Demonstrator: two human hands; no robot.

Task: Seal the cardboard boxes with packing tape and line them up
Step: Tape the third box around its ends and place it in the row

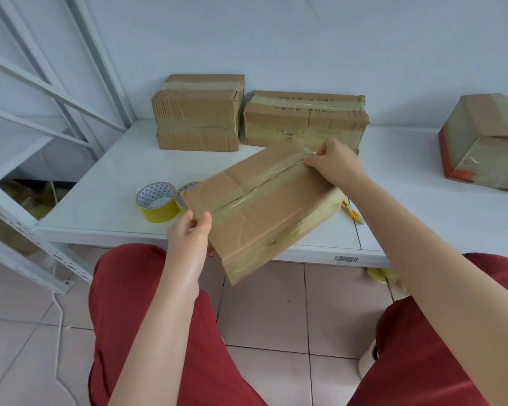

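A closed cardboard box (264, 206), contents hidden, lies tilted across the counter's (408, 194) near edge, with its lower corner overhanging the floor. The left hand (188, 232) pinches its 8 o'clock end. The right hand (332, 162) pinches the tape seam (264, 187) at 1 o'clock. At 12 o'clock, two taped boxes (197, 118) stand side by side against the wall. A tilted box (481, 142) sits well apart at 3 o'clock. Two yellow tape rolls (157, 202) sit just beside the held box at 9 o'clock, and a yellow knife (353, 213) at 3.

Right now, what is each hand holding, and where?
Left hand grips the tilted brown cardboard box at its near seam end; right hand pinches clear tape at the far end.
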